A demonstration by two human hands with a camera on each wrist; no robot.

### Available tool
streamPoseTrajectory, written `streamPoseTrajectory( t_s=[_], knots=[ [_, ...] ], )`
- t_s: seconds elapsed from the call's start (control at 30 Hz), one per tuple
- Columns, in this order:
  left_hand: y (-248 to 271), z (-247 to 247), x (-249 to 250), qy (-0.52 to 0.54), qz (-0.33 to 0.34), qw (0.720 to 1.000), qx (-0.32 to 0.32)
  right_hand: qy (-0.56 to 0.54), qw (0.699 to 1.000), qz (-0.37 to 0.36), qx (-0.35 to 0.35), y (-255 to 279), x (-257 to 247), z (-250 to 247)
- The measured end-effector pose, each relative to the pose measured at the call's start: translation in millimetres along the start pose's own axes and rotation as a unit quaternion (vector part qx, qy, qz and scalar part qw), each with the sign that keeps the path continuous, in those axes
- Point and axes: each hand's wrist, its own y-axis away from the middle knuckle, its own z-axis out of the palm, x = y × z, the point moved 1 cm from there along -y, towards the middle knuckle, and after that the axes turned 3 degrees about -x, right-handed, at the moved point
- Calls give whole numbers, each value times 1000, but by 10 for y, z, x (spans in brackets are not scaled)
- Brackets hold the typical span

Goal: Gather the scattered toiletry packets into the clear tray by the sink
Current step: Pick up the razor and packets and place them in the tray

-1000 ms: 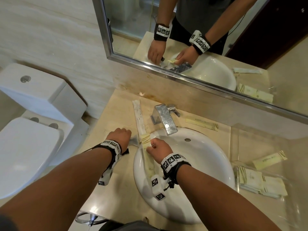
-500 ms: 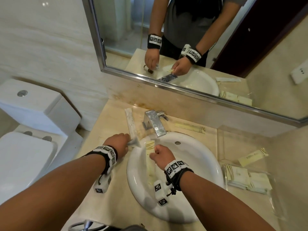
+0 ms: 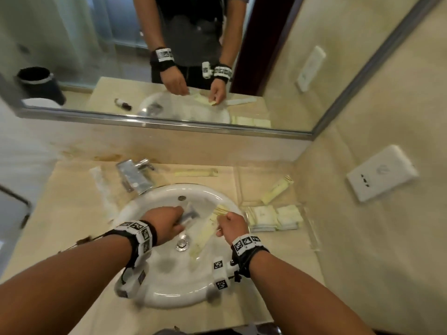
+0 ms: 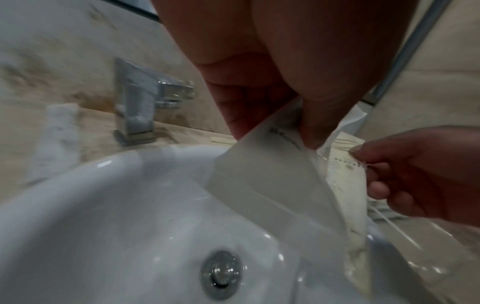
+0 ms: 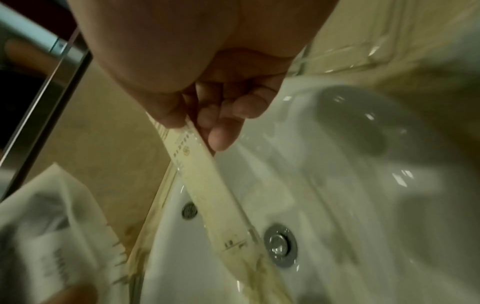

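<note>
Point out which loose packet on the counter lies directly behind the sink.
The thin yellow packet, flat against the back wall right of the faucet. The white packet lies left of the faucet; the others sit in the tray.

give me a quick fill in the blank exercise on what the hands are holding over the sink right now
1. The right hand pinches a long pale yellow packet above the white ceramic ____.
2. The left hand pinches a translucent white ____.
3. The clear plastic tray lies to the ____ of the basin.

Missing words: sink; packet; right
</note>
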Motion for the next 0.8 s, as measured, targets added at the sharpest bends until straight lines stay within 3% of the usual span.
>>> streamPoseTrajectory(
  t_s=[0.2, 0.37, 0.8],
  knots=[
    [-482, -2, 791, 14, 42, 999, 2, -146, 978, 83, 121, -7, 481, -893],
    [-802, 111, 1304, 54, 45, 997, 11, -180, 955, 159, 176, -30, 929, -1416],
    [-1202, 259, 1745, 124, 5, 992, 10, -198, 926, 292, 131, -256, 1207, -1762]
  ],
)
